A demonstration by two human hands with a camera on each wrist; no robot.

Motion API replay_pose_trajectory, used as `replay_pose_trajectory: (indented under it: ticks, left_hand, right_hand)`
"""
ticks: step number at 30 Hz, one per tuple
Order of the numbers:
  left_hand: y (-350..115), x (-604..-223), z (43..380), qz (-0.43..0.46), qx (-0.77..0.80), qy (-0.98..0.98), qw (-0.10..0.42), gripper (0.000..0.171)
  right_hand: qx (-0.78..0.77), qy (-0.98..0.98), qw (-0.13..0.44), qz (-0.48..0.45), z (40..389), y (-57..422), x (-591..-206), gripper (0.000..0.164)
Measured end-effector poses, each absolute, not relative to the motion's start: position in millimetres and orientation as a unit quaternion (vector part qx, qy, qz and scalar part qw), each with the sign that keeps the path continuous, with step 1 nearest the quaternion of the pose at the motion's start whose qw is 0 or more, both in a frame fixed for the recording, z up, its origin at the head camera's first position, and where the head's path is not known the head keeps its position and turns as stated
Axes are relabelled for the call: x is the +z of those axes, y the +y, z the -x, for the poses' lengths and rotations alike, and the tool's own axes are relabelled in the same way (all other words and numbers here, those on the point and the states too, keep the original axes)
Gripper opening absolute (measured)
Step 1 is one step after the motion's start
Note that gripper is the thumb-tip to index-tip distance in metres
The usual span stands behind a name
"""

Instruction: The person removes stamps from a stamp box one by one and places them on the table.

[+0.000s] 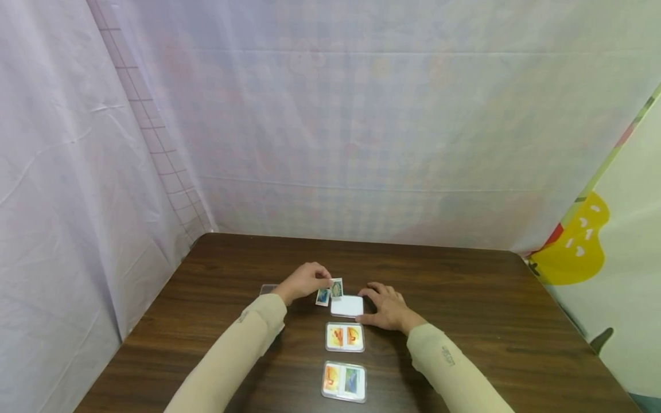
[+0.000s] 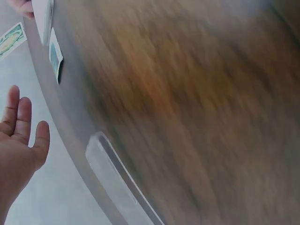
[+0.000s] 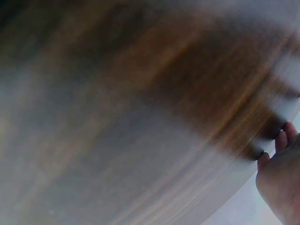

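My left hand pinches a small stamp-like picture card between thumb and fingers, just above the white card holder. A second such card, blue and green, lies on the table by the holder's left edge. At the holder's right end, my right hand holds it across its short side, index fingertip at the far corner and thumb at the near one. The left wrist view shows the held card with a green and yellow picture. In the right wrist view, the other fingers bend down toward the table.
Nearer the body lie two clear cases, one with two orange pictures, the other with an orange and a blue-green picture. A transparent case lies partly behind the left wrist. The brown table backs onto a pale curtain.
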State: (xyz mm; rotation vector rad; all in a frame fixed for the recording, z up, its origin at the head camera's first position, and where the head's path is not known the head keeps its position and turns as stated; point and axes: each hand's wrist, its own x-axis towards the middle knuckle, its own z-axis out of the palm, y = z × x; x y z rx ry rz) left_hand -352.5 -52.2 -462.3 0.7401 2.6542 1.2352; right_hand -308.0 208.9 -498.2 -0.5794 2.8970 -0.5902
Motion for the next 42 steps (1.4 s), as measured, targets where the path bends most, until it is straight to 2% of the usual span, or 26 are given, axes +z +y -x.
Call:
replay_pose_trajectory:
  ticks: [9, 17, 29, 36, 42]
  left_hand:
    - [-78.4, -458.1, 355.8, -0.245, 0.399, 0.881, 0.065, 0.011]
    - [-99.0, -454.2, 355.7, -0.219, 0.388, 0.890, 0.096, 0.011]
    - [-109.0, -459.4, 358.3, -0.200, 0.381, 0.895, 0.118, 0.011]
    - [-107.3, -463.3, 359.2, -0.198, 0.373, 0.900, 0.110, 0.010]
    - [-103.9, -467.0, 360.5, -0.205, 0.318, 0.923, 0.069, 0.009]
  right_hand:
    - [-0.199, 0.958, 0.066, 0.194, 307.5, 210.0, -498.4, 0.066]
    - [-0.203, 0.957, 0.066, 0.194, 307.2, 210.3, -498.3, 0.066]
    - [-0.209, 0.956, 0.068, 0.195, 305.8, 210.4, -497.6, 0.066]
    - [-0.206, 0.956, 0.070, 0.197, 305.2, 209.9, -495.8, 0.066]
    - [-0.204, 0.956, 0.066, 0.199, 306.2, 209.7, -496.7, 0.066]
